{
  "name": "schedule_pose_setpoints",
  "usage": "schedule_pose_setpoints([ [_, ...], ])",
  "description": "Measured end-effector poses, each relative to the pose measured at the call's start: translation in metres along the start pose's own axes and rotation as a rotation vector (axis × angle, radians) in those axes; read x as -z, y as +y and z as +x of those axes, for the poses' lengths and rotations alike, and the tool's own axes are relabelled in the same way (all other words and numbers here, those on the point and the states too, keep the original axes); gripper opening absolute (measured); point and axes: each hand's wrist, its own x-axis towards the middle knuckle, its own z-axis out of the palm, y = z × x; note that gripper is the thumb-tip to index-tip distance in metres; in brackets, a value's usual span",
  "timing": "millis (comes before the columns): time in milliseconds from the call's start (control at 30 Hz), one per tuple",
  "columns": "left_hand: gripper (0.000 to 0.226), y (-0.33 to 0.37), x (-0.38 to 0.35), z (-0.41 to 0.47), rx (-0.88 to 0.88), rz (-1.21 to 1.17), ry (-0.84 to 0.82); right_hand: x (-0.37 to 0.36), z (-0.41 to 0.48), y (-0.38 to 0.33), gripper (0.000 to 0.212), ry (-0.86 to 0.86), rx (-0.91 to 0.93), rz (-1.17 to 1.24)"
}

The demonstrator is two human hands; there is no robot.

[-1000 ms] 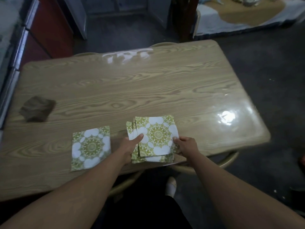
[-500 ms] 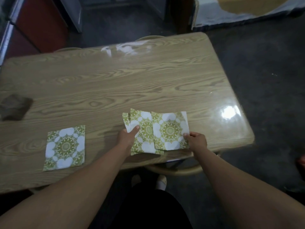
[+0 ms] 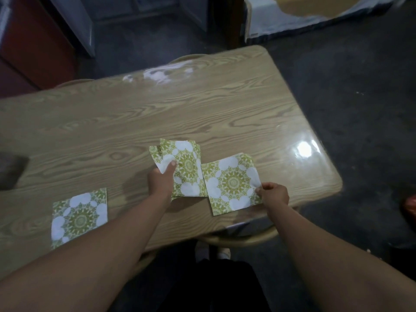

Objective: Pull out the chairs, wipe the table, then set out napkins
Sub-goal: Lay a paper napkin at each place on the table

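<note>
A wooden table (image 3: 180, 113) with a glossy top fills the view. My left hand (image 3: 161, 180) grips a small stack of green-and-white patterned napkins (image 3: 184, 167), thumb on top, just above the near edge. My right hand (image 3: 273, 194) pinches the right corner of a single napkin (image 3: 231, 184) lying flat to the right of the stack. Another napkin (image 3: 78, 216) lies flat at the near left of the table.
A dark brown cloth (image 3: 11, 172) lies at the table's left edge. A chair's curved wooden back (image 3: 238, 240) shows under the near edge, and another chair back (image 3: 189, 57) peeks over the far edge. Dark floor surrounds the table; a red cabinet (image 3: 33, 46) stands far left.
My right hand has slid the top napkin off the stack to the right and down onto the table. The left hand keeps hold of the stack. The view has shifted right.
</note>
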Motion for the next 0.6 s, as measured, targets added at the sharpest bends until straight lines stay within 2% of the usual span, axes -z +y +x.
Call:
schedule_pose_setpoints([
  [100,0.018,0.005,-0.001,0.000,-0.036,0.012,-0.011,-0.002,0.002,0.001,0.012,0.028,-0.032,0.061],
  [200,0.020,0.006,-0.003,0.001,-0.034,0.025,-0.011,-0.001,0.001,-0.001,0.012,0.036,-0.041,0.070],
  [600,0.014,0.013,-0.025,-0.015,-0.032,-0.027,0.049,0.011,0.008,-0.010,0.011,0.018,0.000,-0.057],
])
